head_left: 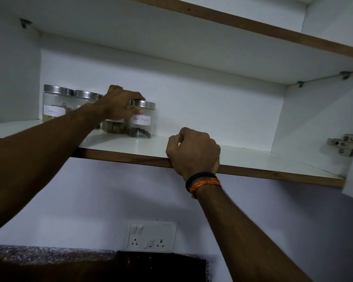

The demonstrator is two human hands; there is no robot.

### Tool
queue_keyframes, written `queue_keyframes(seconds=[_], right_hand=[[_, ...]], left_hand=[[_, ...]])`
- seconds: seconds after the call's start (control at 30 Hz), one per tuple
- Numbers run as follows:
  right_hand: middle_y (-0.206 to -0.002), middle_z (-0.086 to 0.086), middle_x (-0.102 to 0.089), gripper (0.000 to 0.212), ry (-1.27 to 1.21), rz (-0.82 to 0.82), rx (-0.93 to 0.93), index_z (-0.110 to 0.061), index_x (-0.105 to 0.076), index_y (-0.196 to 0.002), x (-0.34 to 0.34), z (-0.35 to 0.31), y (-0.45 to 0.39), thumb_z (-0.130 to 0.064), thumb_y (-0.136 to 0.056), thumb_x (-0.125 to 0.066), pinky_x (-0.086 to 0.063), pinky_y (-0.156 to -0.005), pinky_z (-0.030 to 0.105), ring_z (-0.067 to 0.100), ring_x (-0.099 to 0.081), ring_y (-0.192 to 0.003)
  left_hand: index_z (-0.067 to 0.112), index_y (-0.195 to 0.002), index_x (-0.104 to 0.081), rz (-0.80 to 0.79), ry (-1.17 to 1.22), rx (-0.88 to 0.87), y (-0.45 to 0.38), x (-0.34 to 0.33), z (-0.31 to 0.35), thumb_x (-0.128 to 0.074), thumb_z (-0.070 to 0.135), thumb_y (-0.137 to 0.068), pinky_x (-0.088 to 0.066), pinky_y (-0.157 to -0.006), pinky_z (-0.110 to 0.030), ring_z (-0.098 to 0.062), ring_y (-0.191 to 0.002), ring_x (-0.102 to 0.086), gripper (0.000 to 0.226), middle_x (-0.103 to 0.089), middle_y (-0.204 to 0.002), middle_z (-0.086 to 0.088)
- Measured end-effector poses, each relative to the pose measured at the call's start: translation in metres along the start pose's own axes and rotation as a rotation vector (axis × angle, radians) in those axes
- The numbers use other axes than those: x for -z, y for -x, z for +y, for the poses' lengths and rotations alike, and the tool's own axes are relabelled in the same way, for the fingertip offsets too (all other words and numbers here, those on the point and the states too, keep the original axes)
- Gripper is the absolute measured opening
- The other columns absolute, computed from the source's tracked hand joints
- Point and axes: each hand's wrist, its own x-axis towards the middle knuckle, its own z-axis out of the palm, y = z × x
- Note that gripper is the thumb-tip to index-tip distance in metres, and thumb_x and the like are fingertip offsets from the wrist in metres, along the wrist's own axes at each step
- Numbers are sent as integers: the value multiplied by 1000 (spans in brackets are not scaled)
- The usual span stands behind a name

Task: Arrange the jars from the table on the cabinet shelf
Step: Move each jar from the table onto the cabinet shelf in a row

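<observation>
Starting nearest, a speckled tabletop (39, 254) is seen at the bottom left, with a white switch-and-socket plate (151, 237) mounted on the wall above it. Higher up, the shelf (253, 157) of the open cabinet is crossed by both forearms. The right hand (194, 151) is laid over the shelf's brown front edge, its grip clenched with the fingers curled and nothing held; a black band and an orange thread (202, 183) are worn at the wrist. Farther in and to the left, the left hand (120, 104) is stretched over a row of jars, its grip closed on the metal lid of the black pepper jar (142, 123), with the thumb pressed against the glass just below the lid. That jar is stood upright on the shelf, touching a third jar (113, 127) that is mostly hidden behind the hand. Beyond, at the far left by the side wall, the fennel jar (54, 104) and a second jar (88, 96) are set side by side. A metal hinge (344, 144) is fixed at the right wall.
</observation>
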Motion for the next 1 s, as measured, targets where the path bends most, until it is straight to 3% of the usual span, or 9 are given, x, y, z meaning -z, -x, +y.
queue_keyframes(seconds=[0.1, 0.3, 0.6, 0.8, 0.87, 0.93, 1.0], right_hand=[[-54, -6, -49, 27, 8, -7, 5, -21, -53, -64, 0, 0, 0, -35, -86, -45, -26, -52, 23, 16, -44, -49], [-53, -6, -45, 28, 3, 5, 8, -21, -51, -63, -1, 0, 0, -34, -87, -47, -19, -50, 20, 12, -37, -46], [-55, -5, -51, 29, 1, -22, -6, -20, -54, -64, -2, 1, -1, -34, -87, -47, -32, -53, 23, 15, -46, -49], [-55, -4, -53, 29, -6, -31, -22, -19, -57, -64, 0, 1, -1, -33, -87, -48, -26, -51, 22, 15, -43, -49], [-56, -4, -53, 29, -5, -34, -28, -18, -57, -64, 1, 1, 0, -34, -87, -48, -29, -52, 24, 17, -44, -49], [-56, -3, -52, 29, 1, -41, -38, -18, -60, -65, 3, 0, 0, -34, -86, -48, -28, -52, 25, 17, -42, -49], [-58, -2, -52, 29, 13, -57, -53, -17, -63, -67, 6, -1, 0, -35, -86, -49, -28, -53, 26, 20, -41, -50]], left_hand=[[17, -132, -60, 1, -11, 1, -4, 0, 1, -61, 40, -97, -33, -107, -45, -31, -109, -63, 43, -72, -116, -8], [14, -130, -62, 11, -5, 12, -9, -4, 3, -61, 40, -97, -39, -99, -41, -32, -105, -64, 42, -72, -115, -10], [15, -138, -56, 21, -36, 55, -9, -19, 2, -57, 44, -99, -21, -115, -45, -36, -117, -57, 49, -71, -119, -12], [16, -148, -45, 16, -4, 54, 4, -7, 15, -60, 40, -97, -19, -120, -51, -32, -142, -40, 58, -47, -153, -12], [15, -142, -51, 13, 77, 68, 13, 6, 24, -64, 34, -96, -33, -113, -50, -33, -134, -47, 52, -53, -147, -13], [12, -130, -62, -15, 152, 47, 25, 18, 38, -66, 30, -95, -45, -96, -39, -28, -119, -59, 40, -65, -131, -11], [11, -121, -68, -21, 215, 23, 43, 30, 60, -67, 33, -94, -45, -84, -28, -17, -107, -63, 35, -71, -122, -7]])
